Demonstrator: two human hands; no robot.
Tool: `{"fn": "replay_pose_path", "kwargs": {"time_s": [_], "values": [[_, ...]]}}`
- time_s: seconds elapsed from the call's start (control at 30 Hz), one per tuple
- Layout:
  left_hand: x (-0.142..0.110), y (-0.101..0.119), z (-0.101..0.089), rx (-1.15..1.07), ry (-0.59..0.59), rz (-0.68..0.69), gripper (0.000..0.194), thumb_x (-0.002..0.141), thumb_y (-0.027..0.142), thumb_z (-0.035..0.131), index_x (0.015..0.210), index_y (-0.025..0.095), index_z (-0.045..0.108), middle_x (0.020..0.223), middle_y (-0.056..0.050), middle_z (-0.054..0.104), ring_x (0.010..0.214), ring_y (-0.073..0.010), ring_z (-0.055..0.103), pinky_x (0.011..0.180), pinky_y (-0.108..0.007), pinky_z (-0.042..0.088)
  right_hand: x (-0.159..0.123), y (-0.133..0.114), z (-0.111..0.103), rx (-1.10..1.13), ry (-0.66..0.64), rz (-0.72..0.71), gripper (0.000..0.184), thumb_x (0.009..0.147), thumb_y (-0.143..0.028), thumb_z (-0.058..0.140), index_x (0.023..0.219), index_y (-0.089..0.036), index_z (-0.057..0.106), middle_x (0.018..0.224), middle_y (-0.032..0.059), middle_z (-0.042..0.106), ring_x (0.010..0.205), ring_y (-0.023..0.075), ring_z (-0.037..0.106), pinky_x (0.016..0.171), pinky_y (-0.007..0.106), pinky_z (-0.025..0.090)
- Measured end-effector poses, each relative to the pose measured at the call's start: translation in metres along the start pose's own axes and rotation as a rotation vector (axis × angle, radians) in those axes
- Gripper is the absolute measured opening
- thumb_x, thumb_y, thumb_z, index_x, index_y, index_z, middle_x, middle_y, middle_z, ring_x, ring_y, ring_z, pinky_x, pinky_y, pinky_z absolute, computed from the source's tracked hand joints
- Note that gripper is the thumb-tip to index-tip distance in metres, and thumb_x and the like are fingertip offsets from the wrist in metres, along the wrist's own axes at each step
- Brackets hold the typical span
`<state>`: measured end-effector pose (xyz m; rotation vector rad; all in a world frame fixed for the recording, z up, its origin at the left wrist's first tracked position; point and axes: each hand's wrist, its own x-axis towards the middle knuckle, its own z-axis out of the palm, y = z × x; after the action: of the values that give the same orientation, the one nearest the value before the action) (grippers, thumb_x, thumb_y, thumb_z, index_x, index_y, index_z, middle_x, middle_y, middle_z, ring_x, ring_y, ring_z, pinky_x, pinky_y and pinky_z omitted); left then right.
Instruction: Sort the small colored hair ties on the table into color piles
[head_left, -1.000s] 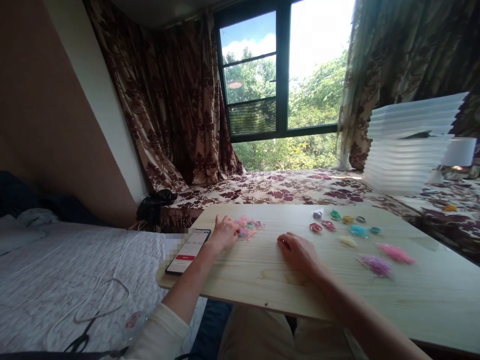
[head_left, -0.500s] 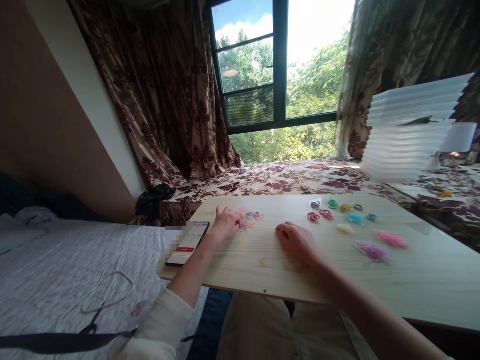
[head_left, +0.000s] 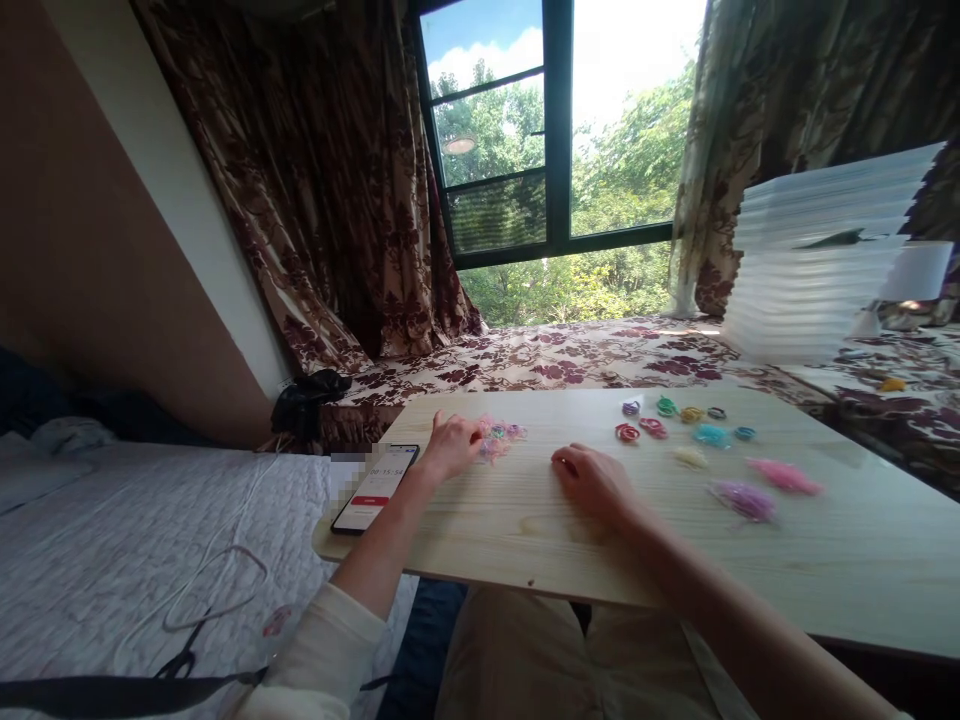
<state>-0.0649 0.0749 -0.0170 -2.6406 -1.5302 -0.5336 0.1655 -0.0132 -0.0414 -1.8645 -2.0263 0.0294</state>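
Filling the lower left, a bed [head_left: 75,560] with a pale quilted cover, crossed by a looping white cable [head_left: 199,580]. Ahead, patterned left curtain [head_left: 345,180] and right curtain [head_left: 802,90], on either side of a dark-framed window [head_left: 556,130]. Below the window, a ledge [head_left: 555,355] under floral cloth. In front of the ledge, a pale wooden worktop [head_left: 487,530]. Toward the right, on the ledge, a white ridged object [head_left: 810,290], with a white lamp [head_left: 919,270] behind. Between bed and ledge, a crumpled black bag [head_left: 307,400].

Over the worktop, left hand [head_left: 454,447] at the left edge of the tangled pile of coloured bands [head_left: 499,435], fingers bent and fingertips against the pile; cannot tell if pinching a band. Right hand [head_left: 592,480] resting on the worktop, well apart from the pile, fingers loosely curled; cannot tell if pinching anything. Beside the left forearm, near the worktop's left edge, a lit phone [head_left: 375,490].

Right of the right hand, a purple bundle [head_left: 745,500], pink bundle [head_left: 784,476], turquoise bundle [head_left: 711,434] and cream bundle [head_left: 690,457]. Smallest, near the far edge, red coil [head_left: 627,432], green coil [head_left: 666,406], yellow coil [head_left: 691,414], purple coil [head_left: 631,408] and blue coil [head_left: 744,433].
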Motion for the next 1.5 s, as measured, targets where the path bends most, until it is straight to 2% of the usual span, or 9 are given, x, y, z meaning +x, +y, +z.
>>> {"fn": "replay_pose_path", "kwargs": {"time_s": [0.33, 0.63, 0.77, 1.07, 1.27, 1.5], "values": [[0.001, 0.01, 0.001, -0.061, 0.01, -0.041, 0.017, 0.078, 0.02, 0.053, 0.073, 0.023, 0.069, 0.079, -0.001, 0.071, 0.091, -0.0194, 0.061, 0.107, -0.047, 0.026, 0.0, 0.002, 0.001, -0.003, 0.003, -0.004, 0.03, 0.09, -0.027, 0.04, 0.095, -0.024, 0.069, 0.099, 0.0027, 0.069, 0.085, 0.0159, 0.062, 0.066, 0.025, 0.033], [0.007, 0.009, 0.004, -0.097, 0.037, -0.041, 0.023, 0.08, 0.019, 0.053, 0.09, 0.027, 0.073, 0.087, -0.003, 0.073, 0.099, -0.0197, 0.059, 0.1, -0.04, 0.032, 0.0, 0.0, -0.001, 0.004, -0.006, 0.002, 0.028, 0.091, -0.027, 0.04, 0.094, -0.024, 0.068, 0.097, 0.0029, 0.069, 0.086, 0.0155, 0.062, 0.066, 0.026, 0.033], [0.009, 0.013, 0.006, -0.133, 0.032, -0.026, 0.023, 0.079, 0.017, 0.054, 0.085, 0.027, 0.074, 0.091, -0.003, 0.074, 0.102, -0.0204, 0.057, 0.102, -0.042, 0.031, 0.0, 0.001, -0.001, 0.006, -0.004, 0.004, 0.027, 0.09, -0.026, 0.041, 0.093, -0.024, 0.068, 0.098, 0.0029, 0.069, 0.086, 0.0154, 0.063, 0.067, 0.025, 0.034], [0.011, 0.017, 0.008, -0.127, 0.032, -0.056, 0.019, 0.079, 0.024, 0.054, 0.078, 0.026, 0.072, 0.087, -0.002, 0.073, 0.099, -0.0205, 0.057, 0.106, -0.047, 0.025, 0.0, 0.001, 0.0, 0.003, -0.005, 0.002, 0.028, 0.091, -0.025, 0.041, 0.093, -0.024, 0.068, 0.098, 0.0028, 0.07, 0.086, 0.0156, 0.063, 0.066, 0.025, 0.033], [0.009, 0.015, 0.007, -0.071, 0.07, -0.041, 0.019, 0.082, 0.027, 0.053, 0.077, 0.025, 0.072, 0.097, -0.003, 0.072, 0.102, -0.0214, 0.055, 0.101, -0.043, 0.032, 0.0, 0.0, -0.001, -0.001, 0.004, -0.003, 0.028, 0.091, -0.026, 0.041, 0.094, -0.023, 0.068, 0.098, 0.003, 0.07, 0.086, 0.0161, 0.063, 0.068, 0.025, 0.034], [0.013, 0.014, 0.012, -0.095, 0.067, -0.081, 0.023, 0.084, 0.025, 0.05, 0.085, 0.025, 0.073, 0.084, -0.003, 0.073, 0.092, -0.0193, 0.059, 0.102, -0.042, 0.032, -0.001, 0.0, -0.002, 0.011, 0.002, 0.0, 0.027, 0.09, -0.025, 0.042, 0.097, -0.024, 0.069, 0.1, 0.0036, 0.07, 0.089, 0.0161, 0.063, 0.07, 0.025, 0.036]]}}
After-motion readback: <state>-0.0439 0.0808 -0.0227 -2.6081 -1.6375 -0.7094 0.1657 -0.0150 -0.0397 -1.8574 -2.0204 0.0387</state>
